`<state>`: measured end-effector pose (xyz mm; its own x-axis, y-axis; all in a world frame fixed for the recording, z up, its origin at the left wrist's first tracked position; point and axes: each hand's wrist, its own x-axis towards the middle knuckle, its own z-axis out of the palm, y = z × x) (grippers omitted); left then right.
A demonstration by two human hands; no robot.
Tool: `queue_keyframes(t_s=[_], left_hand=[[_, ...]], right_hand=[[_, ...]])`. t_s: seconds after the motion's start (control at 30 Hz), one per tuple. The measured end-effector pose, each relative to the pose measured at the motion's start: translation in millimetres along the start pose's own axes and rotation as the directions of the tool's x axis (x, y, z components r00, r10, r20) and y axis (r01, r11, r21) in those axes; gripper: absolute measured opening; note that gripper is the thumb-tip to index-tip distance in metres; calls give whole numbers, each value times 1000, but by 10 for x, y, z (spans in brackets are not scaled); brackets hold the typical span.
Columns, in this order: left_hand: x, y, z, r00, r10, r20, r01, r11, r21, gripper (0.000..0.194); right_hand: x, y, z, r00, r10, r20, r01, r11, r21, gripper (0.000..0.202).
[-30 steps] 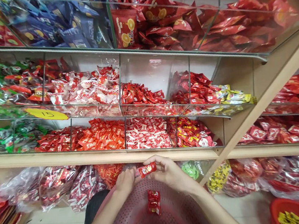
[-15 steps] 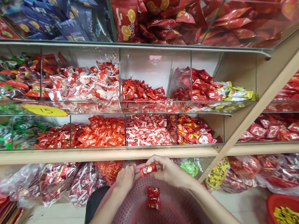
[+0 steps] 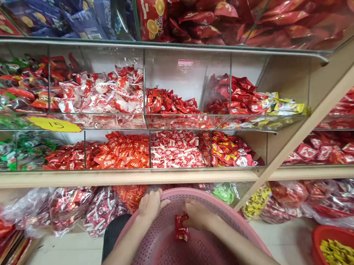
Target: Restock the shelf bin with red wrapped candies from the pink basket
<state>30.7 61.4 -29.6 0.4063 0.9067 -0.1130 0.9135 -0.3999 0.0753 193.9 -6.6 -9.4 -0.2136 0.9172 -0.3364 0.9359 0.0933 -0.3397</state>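
Observation:
A pink perforated basket [image 3: 239, 224] stands in front of me, below the shelves. My left hand [image 3: 150, 204] is wrapped over its far left rim, with the thumb lying inside. Inside the basket my right hand [image 3: 197, 214] is closed at the edge of some small red candy packets [image 3: 181, 228], which rest against the basket's inner wall. The fingertips are bent down and partly hidden, touching the packets' right side.
Glass-fronted shelves hold wrapped candies [image 3: 176, 150], with a yellow price tag [image 3: 54, 124] at left. Bagged candies [image 3: 104, 210] lie beneath the wooden ledge [image 3: 203, 176]. A red tub [image 3: 318, 244] with yellow candies stands at lower right.
My right hand has moved from the far rim down into the basket, to the red packets. The red packet earlier between my hands is no longer seen there. My left hand has settled on the rim.

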Motion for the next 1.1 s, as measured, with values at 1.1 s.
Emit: queue_keyframes(t_s=[1.1], left_hand=[[18,-10,-55,998,-4,60,7,999,-49,38]], right_hand=[[-281,-342,-762,960,-66,-272,41,995,-96,23]])
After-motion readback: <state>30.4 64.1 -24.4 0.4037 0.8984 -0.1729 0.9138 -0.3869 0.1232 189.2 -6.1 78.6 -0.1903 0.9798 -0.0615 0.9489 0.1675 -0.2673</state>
